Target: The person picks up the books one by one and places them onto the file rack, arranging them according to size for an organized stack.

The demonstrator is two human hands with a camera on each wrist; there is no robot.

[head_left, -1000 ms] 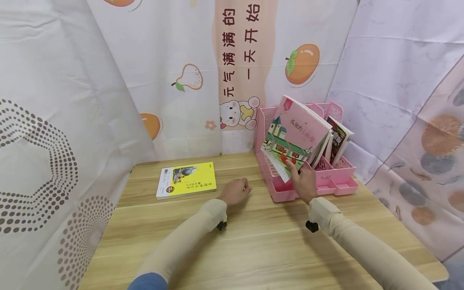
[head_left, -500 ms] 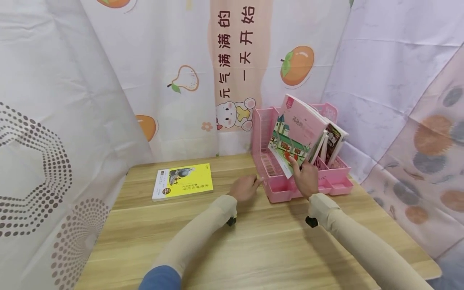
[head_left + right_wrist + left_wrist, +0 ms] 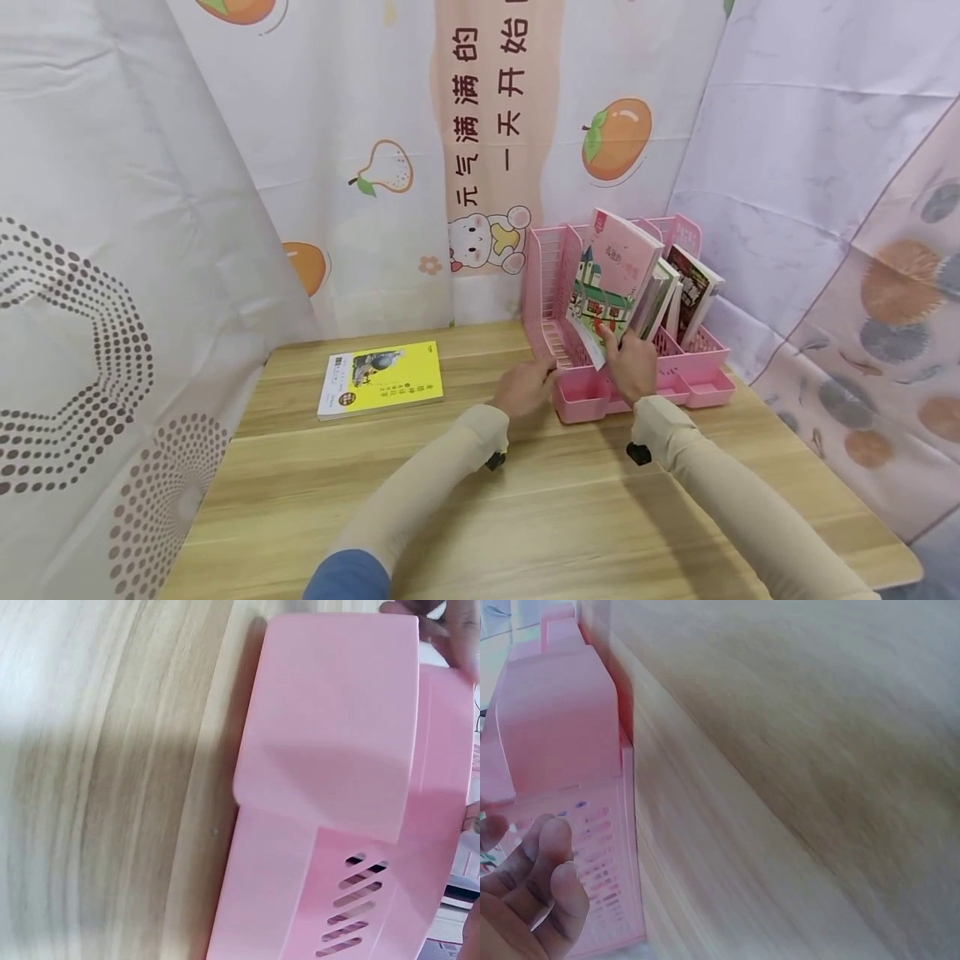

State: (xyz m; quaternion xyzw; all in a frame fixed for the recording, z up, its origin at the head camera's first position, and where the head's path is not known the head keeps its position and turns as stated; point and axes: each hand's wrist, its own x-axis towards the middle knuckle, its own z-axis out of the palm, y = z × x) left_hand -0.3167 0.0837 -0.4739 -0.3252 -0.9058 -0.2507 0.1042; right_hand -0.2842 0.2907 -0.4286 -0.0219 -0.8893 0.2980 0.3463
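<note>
A pink picture book (image 3: 617, 267) stands tilted in the pink book rack (image 3: 581, 408). My right hand (image 3: 632, 365) grips the book low on its near edge, thumb on the front cover and the other fingers behind it. My left hand (image 3: 523, 387) is at the front edge of the rack's left side. In the left wrist view, the curled fingers (image 3: 555, 840) of that hand lie over the slotted side panel (image 3: 604, 877), with the thumb on the panel's other side. In the right wrist view, the rack's front box (image 3: 330, 727) hides most of the right hand.
Several other books lean in the rack, among them a dark-covered book (image 3: 690, 287) at the right. A yellow and white book (image 3: 382, 377) lies flat on the wooden table (image 3: 570, 533) at the left. Printed curtains (image 3: 405, 250) hang behind and beside the table.
My left hand has moved right, from the bare table to the rack's left side. My right hand has lowered the pink book and tipped it more upright in the rack.
</note>
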